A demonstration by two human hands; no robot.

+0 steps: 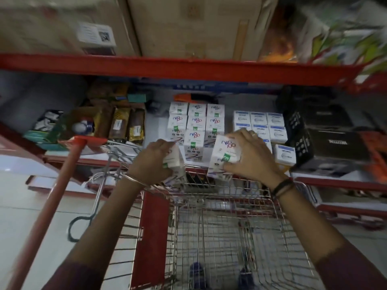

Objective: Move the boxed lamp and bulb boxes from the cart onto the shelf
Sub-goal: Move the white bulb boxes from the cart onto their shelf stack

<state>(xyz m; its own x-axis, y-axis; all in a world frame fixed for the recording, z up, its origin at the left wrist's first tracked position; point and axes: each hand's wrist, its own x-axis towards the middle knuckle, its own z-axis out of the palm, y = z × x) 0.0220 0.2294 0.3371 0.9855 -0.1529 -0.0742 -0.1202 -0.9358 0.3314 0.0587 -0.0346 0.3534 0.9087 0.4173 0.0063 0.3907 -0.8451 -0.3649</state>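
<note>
Bulb boxes: right hand [252,151] fingers clamp one [225,152], left hand [156,159] another [173,162]; seat them flush beside the shelf stack [195,122].

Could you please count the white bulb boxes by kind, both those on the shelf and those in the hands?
Green-label boxes standing on the shelf: 9
Green-label boxes held, one in the left hand and one in the right hand: 2
Blue-label boxes: at least 8, some hidden behind the right hand
Total: at least 19
</note>
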